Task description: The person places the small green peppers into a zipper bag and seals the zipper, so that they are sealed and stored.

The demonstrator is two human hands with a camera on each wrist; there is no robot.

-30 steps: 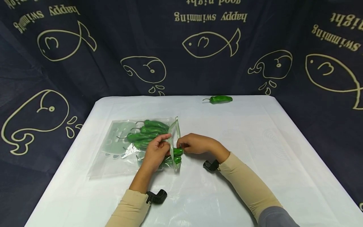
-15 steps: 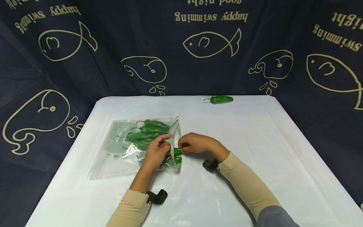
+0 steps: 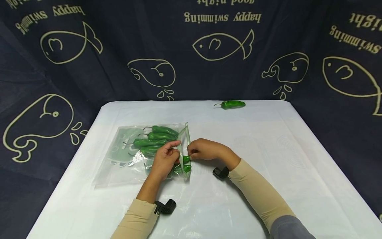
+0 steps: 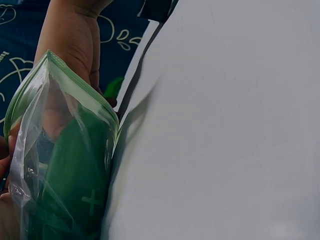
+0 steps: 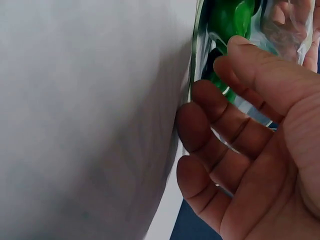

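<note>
A clear zip bag [image 3: 102, 177] with a green print lies left of centre in the head view, its mouth facing right. Several green chili peppers [image 3: 146, 143] lie inside. My left hand [image 3: 165, 161] pinches the upper edge of the mouth, holding it apart from the lower edge. At the mouth, one green chili pepper [image 3: 186, 159] has its blunt end beside the fingers of my right hand [image 3: 206, 150]. In the right wrist view, the right hand's fingers [image 5: 215, 102] are loosely bent, and nothing is plainly pinched between them. The left fingertips are partly hidden by the bag.
A single green chili pepper [image 3: 233, 105] lies near the far edge of the white-covered table [image 3: 262, 132]. Behind the table hangs a dark blue cloth [image 3: 179, 43] with fish and whale drawings. A black camera mount sits on each wrist.
My right hand has shifted slightly left and up, and the pepper at the mouth has slid a little farther into the bag. The left hand keeps its pinch.
</note>
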